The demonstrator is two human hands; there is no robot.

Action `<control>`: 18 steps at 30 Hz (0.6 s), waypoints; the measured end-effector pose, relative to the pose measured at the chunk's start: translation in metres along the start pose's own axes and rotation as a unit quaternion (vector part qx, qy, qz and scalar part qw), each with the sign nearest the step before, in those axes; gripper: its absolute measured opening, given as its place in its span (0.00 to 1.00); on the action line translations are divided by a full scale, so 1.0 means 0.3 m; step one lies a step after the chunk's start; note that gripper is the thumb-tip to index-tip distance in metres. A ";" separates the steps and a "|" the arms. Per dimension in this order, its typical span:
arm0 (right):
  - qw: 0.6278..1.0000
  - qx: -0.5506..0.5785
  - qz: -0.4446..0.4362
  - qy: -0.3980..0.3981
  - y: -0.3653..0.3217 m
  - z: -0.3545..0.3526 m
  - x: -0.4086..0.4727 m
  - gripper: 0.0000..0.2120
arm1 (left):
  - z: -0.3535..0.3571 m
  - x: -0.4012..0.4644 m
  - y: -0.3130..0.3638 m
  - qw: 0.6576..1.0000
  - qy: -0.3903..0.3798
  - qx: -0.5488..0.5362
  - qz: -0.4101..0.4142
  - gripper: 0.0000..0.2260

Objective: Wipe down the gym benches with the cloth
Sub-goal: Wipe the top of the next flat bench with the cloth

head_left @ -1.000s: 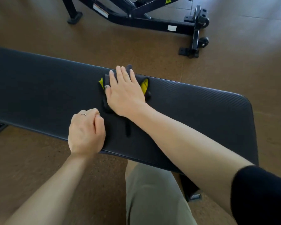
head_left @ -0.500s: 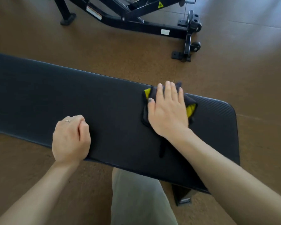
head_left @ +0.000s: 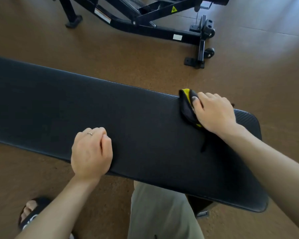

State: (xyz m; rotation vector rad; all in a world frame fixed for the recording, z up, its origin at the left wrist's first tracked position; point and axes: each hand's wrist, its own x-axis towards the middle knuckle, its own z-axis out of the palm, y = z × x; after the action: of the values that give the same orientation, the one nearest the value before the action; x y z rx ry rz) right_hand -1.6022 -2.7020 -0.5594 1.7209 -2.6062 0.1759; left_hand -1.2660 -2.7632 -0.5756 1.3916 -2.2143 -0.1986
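At the far edge of the bench pad, toward its right end: cloth (head_left: 186,107), black with yellow trim, bunched and partly folded over the pad's far edge; a thin dark strap trails from it across the pad toward the near side.

Right hand (head_left: 214,112): laid on top of the cloth, fingers curled down over the far edge and pressing the fabric against the pad; whether the fingertips pinch the cloth beyond the edge cannot be told.

Left hand (head_left: 91,152): on the near edge of the pad, well apart from the cloth, fingers curled into a loose fist that holds nothing; a ring (head_left: 89,133) on one finger.

Bench (head_left: 59,107): long, black, textured padded top, running from the left border to a rounded right end.

Surroundings: brown floor (head_left: 266,66); black metal equipment frame (head_left: 154,30) with small wheels beyond the bench; a leg in light trousers (head_left: 162,213) below the pad; a foot in a black sandal (head_left: 30,214) at lower left.
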 end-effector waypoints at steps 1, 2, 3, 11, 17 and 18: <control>1.000 -0.005 0.018 0.005 0.025 0.001 -0.014 0.16 | 0.002 -0.001 0.000 1.000 0.004 0.005 0.000 0.13; 0.999 -0.017 0.034 0.017 0.021 0.011 -0.010 0.17 | 0.004 0.000 0.001 1.000 0.006 0.011 -0.002 0.13; 0.998 -0.032 0.049 0.030 -0.011 0.024 0.001 0.18 | 0.006 0.003 0.001 1.000 0.005 0.015 -0.003 0.13; 1.000 0.003 0.004 0.013 -0.667 0.108 0.117 0.22 | 0.014 0.005 -0.026 0.999 -0.016 0.025 0.020 0.13; 0.975 0.075 -0.207 -0.019 -0.602 0.075 -0.168 0.26 | 0.003 0.007 -0.022 0.999 -0.008 0.014 0.050 0.14; 0.973 0.072 -0.218 -0.027 -0.536 0.063 -0.205 0.26 | 0.001 0.005 -0.016 0.999 -0.004 0.012 0.046 0.14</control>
State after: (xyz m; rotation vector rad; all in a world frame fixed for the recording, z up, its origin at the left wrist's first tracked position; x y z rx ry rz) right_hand -1.4296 -2.7101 -0.5689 2.3222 -2.2192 0.3169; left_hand -1.2628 -2.7669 -0.5772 1.3008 -2.2887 -0.1455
